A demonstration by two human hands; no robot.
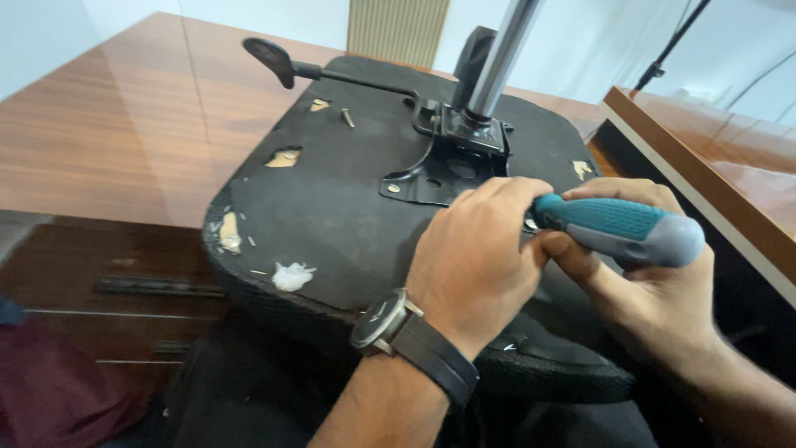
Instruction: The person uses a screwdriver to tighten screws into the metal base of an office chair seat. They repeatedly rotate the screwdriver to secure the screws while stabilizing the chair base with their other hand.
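Note:
An upturned black chair seat (332,207) rests on a glossy wooden desk (108,124), its metal mounting plate (448,158) and chrome gas cylinder (502,54) pointing up. My right hand (655,290) grips a screwdriver (618,228) by its teal and grey handle, its tip aimed at the plate's near right corner. My left hand (477,257), with a black wristwatch (390,323), covers the screwdriver's tip and the plate's corner; its fingers curl around the shaft there. A loose screw (347,118) lies on the seat underside.
A black adjustment lever (282,62) juts out left from the plate. The seat fabric is torn in several spots, showing wood and white foam (292,275). A second wooden desk edge (713,174) runs along the right. Drawers (124,290) sit below on the left.

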